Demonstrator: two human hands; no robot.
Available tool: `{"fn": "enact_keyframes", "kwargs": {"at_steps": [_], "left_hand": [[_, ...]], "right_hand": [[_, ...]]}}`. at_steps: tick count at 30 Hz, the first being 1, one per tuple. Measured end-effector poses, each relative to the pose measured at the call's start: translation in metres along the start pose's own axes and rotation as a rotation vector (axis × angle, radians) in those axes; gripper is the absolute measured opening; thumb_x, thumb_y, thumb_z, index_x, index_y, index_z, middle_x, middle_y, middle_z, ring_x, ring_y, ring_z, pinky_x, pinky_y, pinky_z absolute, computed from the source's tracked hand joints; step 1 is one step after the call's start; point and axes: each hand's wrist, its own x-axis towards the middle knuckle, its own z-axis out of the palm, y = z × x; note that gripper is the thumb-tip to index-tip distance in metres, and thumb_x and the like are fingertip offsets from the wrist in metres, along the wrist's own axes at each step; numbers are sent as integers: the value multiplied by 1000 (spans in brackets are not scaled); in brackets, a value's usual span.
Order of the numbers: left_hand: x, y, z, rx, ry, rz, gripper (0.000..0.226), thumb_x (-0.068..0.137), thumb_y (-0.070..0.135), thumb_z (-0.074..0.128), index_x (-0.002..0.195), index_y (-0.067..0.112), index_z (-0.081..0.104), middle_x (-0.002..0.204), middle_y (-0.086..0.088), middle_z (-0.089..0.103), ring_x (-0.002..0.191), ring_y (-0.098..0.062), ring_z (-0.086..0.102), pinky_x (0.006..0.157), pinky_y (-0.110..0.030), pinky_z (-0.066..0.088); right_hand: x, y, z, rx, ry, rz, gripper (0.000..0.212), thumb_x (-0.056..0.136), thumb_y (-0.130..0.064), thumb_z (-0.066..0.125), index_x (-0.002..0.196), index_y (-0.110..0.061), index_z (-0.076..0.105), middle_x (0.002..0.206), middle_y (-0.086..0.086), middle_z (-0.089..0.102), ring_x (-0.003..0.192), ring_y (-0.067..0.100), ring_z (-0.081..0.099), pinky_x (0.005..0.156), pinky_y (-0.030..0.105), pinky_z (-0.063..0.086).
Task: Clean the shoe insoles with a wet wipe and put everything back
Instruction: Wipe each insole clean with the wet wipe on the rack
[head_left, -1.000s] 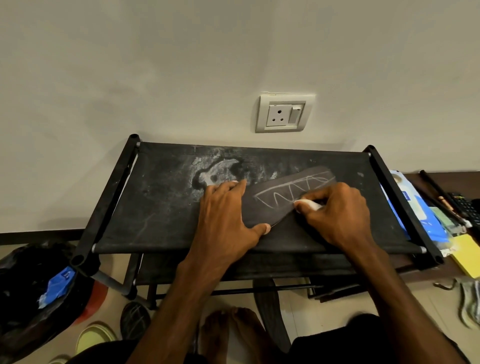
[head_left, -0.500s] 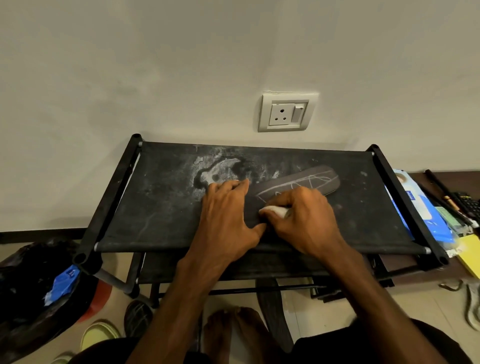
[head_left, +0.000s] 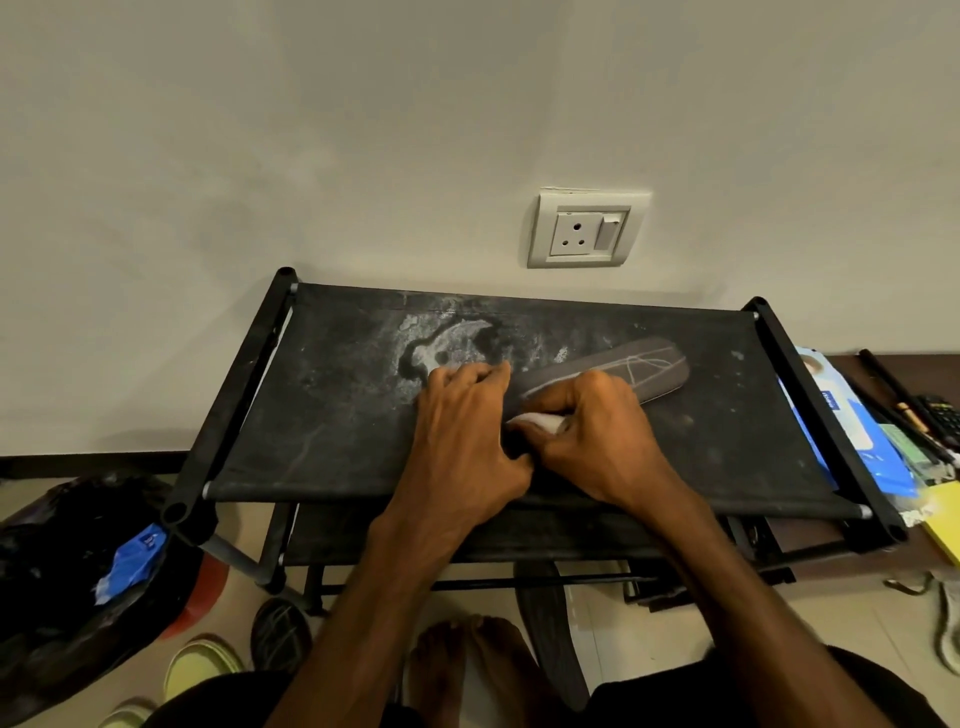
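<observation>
A dark insole (head_left: 639, 370) with pale scribbled lines lies slanted on the black fabric top of a shoe rack (head_left: 337, 415). My left hand (head_left: 467, 431) lies flat with straight fingers over the insole's near end and presses it down. My right hand (head_left: 592, 436) grips a bunched white wet wipe (head_left: 535, 422) and holds it against the insole's lower part, right beside my left thumb. Both hands hide most of the insole; only its far end shows.
A blue wet-wipe pack (head_left: 852, 431) lies to the right of the rack beside pens and a yellow pad (head_left: 943, 519). A black bag (head_left: 62, 582) sits on the floor at left, yellow slippers (head_left: 200, 665) and a dark insole (head_left: 545, 623) below. A wall socket (head_left: 584, 228) is above.
My right hand has wiped with the wet wipe down the insole from its middle to the near end, next to my left hand. The left hand stayed put.
</observation>
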Motion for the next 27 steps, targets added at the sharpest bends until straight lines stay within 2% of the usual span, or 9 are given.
{"fn": "enact_keyframes", "kwargs": {"at_steps": [3, 7, 10, 14, 17, 20, 23, 27], "left_hand": [[0, 0, 2, 1, 13, 7, 100, 66, 59, 80, 149, 16, 43, 143, 0, 50, 132, -23, 41, 113, -37, 32], [0, 2, 1, 3, 16, -2, 102, 70, 61, 80, 153, 19, 37, 148, 2, 44, 135, -20, 33, 114, -32, 27], [-1, 0, 1, 15, 28, 6, 100, 69, 59, 80, 151, 19, 39, 145, 1, 47, 131, -21, 36, 112, -32, 30], [0, -1, 1, 1, 16, 8, 97, 70, 53, 81, 151, 16, 40, 145, -2, 48, 132, -22, 38, 113, -33, 30], [0, 0, 2, -7, 23, 6, 100, 69, 60, 80, 151, 18, 40, 146, 0, 47, 133, -21, 37, 113, -34, 30], [-1, 2, 2, 6, 24, 9, 100, 72, 60, 79, 152, 19, 37, 147, 0, 45, 134, -21, 34, 114, -32, 27], [0, 0, 2, -4, 10, -5, 99, 69, 59, 80, 150, 18, 40, 143, 1, 49, 132, -22, 37, 113, -34, 30], [1, -6, 6, -53, -22, -11, 98, 65, 48, 78, 150, 15, 39, 140, -1, 52, 132, -24, 42, 114, -39, 32]], "right_hand": [[3, 9, -10, -11, 38, 62, 11, 82, -42, 76, 91, -41, 82, 80, -17, 77, 72, 1, 71, 67, 34, 61], [9, 23, -25, -143, 145, 172, 12, 82, -38, 79, 93, -35, 82, 85, -10, 79, 75, 10, 71, 69, 39, 62], [8, 15, -15, -165, 129, 92, 13, 83, -35, 76, 93, -31, 83, 83, -8, 79, 71, 10, 70, 66, 38, 61], [7, 1, -2, -21, -10, -3, 28, 80, -51, 63, 89, -33, 83, 77, -12, 77, 68, 3, 71, 64, 35, 61], [14, 12, -13, -76, 66, 42, 20, 80, -47, 72, 94, -37, 83, 83, -11, 79, 73, 8, 72, 66, 38, 62], [21, 22, -22, -148, 137, 119, 16, 83, -37, 77, 97, -32, 83, 88, -4, 80, 77, 17, 73, 70, 43, 62], [20, 11, -10, -161, 99, 39, 21, 83, -40, 68, 94, -29, 83, 84, -3, 79, 74, 17, 72, 68, 42, 61], [17, -8, 4, -71, 5, -73, 29, 79, -44, 62, 99, -35, 81, 81, -4, 78, 69, 13, 71, 64, 39, 60]]}}
